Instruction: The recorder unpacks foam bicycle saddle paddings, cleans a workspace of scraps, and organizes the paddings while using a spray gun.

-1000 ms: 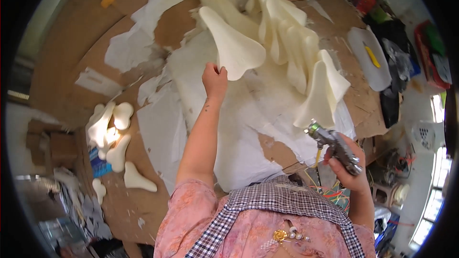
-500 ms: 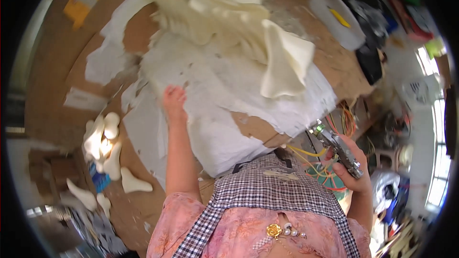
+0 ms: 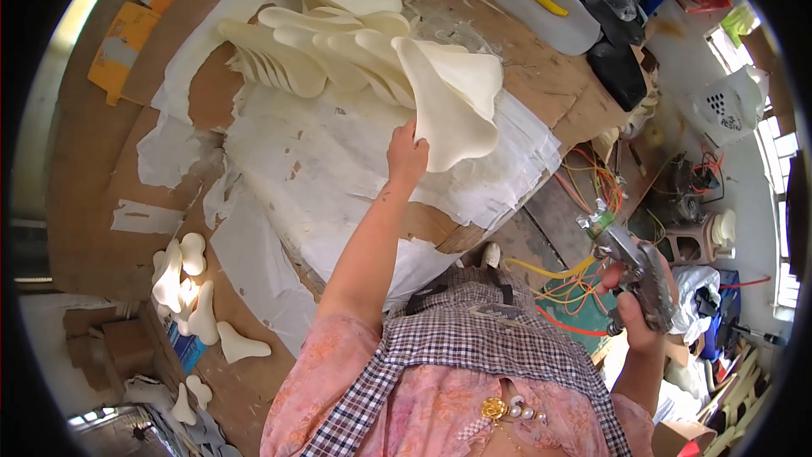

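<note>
My left hand (image 3: 408, 156) reaches forward with its fingers closed on the edge of a cream foam saddle pad (image 3: 448, 114). This pad is broad at one end, narrow at the other, and leans at the right end of a row of similar overlapping foam pads (image 3: 338, 46). They lie on a white, glue-marked sheet (image 3: 313, 169) over the table. At the right, away from the table edge, my right hand (image 3: 643, 296) is wrapped round a dirty metal spray gun (image 3: 630, 254). Its nozzle end points up and left, and a red hose runs near its lower end.
More foam pads (image 3: 201, 313) lie at the left on brown cardboard. A yellow-handled cutter (image 3: 545, 2) rests on a pale tray (image 3: 541, 21) at the far right, beside black items (image 3: 616, 74). Tangled yellow and orange hoses (image 3: 584, 279) hang right of the table edge.
My left hand has moved right and forward from the sheet to the pad's edge and taken hold. My right hand has shifted slightly right with the spray gun. The view has turned.
</note>
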Tool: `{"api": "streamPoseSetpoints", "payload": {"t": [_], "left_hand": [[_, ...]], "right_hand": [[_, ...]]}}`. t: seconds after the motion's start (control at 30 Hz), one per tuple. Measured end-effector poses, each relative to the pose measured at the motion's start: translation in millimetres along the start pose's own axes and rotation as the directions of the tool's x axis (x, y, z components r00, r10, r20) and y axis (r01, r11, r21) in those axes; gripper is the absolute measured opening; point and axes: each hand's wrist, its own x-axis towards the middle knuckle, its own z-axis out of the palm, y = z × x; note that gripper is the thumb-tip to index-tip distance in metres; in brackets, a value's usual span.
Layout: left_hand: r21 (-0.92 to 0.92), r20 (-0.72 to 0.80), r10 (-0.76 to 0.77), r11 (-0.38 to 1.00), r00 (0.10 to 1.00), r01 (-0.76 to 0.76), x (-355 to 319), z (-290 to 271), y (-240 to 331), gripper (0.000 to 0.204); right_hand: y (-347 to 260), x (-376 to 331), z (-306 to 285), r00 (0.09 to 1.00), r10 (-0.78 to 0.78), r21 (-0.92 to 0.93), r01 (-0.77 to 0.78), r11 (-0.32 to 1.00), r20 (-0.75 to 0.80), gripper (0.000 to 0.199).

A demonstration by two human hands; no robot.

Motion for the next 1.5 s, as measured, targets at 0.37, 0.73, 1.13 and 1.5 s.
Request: {"api": "streamPoseSetpoints", "payload": {"t": [0.37,0.73,1.13,1.5], "left_hand": [[-0.796,-0.580,-0.512,0.522,0.634,-0.306,-57,-185,-9,0.036],[-0.251,-0.192,-0.247,0.948,0.950,0.195,32,104,60,0.052],[-0.223,-0.561,-0.271,0.959,0.782,0.173,11,58,65,0.028],[-0.808,-0.482,-0.610,0.587,0.630,-0.050,-15,27,47,0.029]], "right_hand": [[17,36,-69,0.995,0.062,-0.042,-0.058,0.997,0.078,0.065],[-4,128,-119,0.974,-0.031,-0.024,0.037,0.999,0.223,0.060],[18,246,-197,0.798,0.104,-0.288,0.089,0.954,0.594,0.056],[28,301,-183,0.763,0.021,-0.123,0.077,0.989,0.646,0.054]]}}
